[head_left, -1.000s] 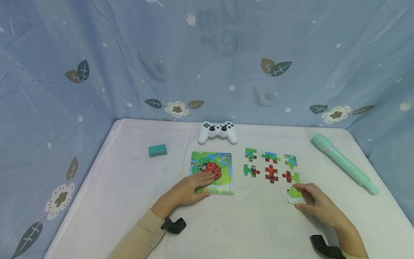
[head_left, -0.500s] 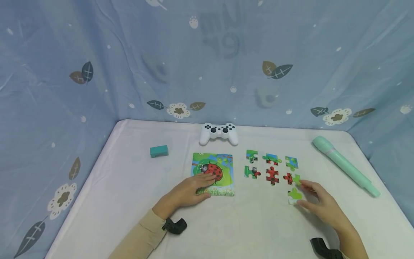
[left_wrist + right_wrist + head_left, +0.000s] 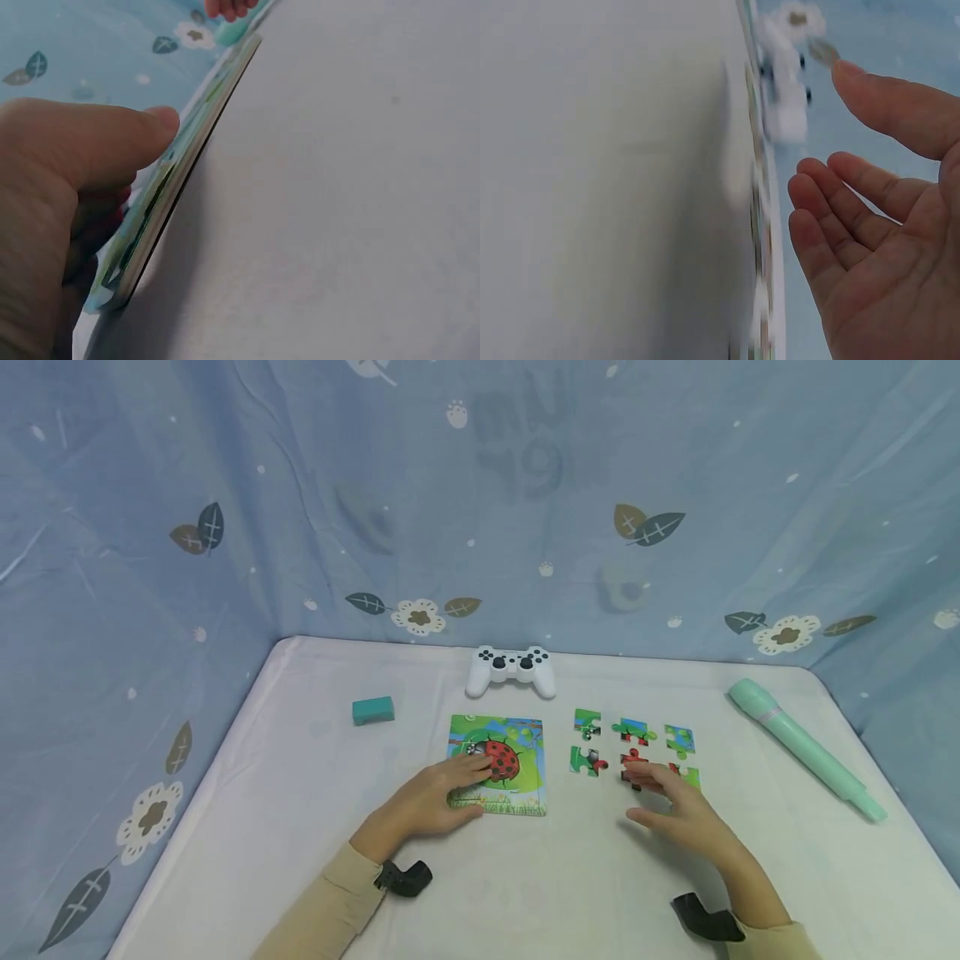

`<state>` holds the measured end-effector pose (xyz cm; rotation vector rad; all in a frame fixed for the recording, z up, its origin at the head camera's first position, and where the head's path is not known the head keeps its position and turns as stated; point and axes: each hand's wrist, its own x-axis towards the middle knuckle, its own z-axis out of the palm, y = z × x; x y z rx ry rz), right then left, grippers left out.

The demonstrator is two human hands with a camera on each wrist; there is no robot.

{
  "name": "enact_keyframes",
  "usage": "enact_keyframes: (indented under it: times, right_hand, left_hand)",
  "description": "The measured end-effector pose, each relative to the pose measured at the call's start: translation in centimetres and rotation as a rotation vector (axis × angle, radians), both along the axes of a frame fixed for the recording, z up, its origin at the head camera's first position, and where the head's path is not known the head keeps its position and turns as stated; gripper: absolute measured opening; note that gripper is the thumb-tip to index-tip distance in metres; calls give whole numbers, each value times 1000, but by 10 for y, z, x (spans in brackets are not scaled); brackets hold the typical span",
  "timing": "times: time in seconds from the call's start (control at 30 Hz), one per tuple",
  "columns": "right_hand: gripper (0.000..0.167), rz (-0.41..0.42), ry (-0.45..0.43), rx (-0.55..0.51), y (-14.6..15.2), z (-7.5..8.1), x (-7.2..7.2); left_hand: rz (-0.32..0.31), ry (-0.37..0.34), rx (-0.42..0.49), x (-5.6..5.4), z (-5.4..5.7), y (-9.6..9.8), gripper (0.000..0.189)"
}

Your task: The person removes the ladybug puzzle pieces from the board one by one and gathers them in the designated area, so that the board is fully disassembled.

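My left hand (image 3: 435, 793) rests on a square ladybug jigsaw puzzle (image 3: 517, 752) in the head view, its fingertips over the ladybug. In the left wrist view, the thumb (image 3: 127, 142) lies along the puzzle's near edge. To the right, loose puzzle pieces (image 3: 588, 762) are spread in two rows. My right hand (image 3: 686, 822) hovers by the lower row, covering part of a red piece (image 3: 633, 760) and a green and red piece (image 3: 688, 775). The right wrist view shows its fingers (image 3: 855, 217) spread, with nothing between them. Whatever lies beneath that hand is hidden.
A white game controller (image 3: 512, 672) sits behind the puzzle. At the back left is a small teal block (image 3: 372, 710). A mint-green wand-shaped object (image 3: 806, 747) lies along the right side. A blue patterned cloth (image 3: 480, 510) stands behind the table.
My right hand has left the green piece at the lower right and moved left, toward the middle pieces. My left hand stays on the puzzle. The head view has shifted slightly.
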<state>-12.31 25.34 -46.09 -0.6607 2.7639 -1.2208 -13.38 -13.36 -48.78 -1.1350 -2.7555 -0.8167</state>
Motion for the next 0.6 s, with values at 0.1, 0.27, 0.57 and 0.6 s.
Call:
enact_keyframes:
  times: [0.1,0.27,0.57,0.6]
  right_hand:
    - [57,53,-5,19,-22,1,-6]
    - [55,148,-45,26,-63,4,-16]
    - [54,284,-51,68,-130,1,-29]
    - [53,289,-48,80,-135,0,-30]
  left_hand:
    - [30,-19,-5,-1,0,-3,55]
    - [73,-33,12,1,0,-10,52]
    - [88,-63,25,3,-3,-18,41]
    - [86,-65,33,3,-3,-19,40]
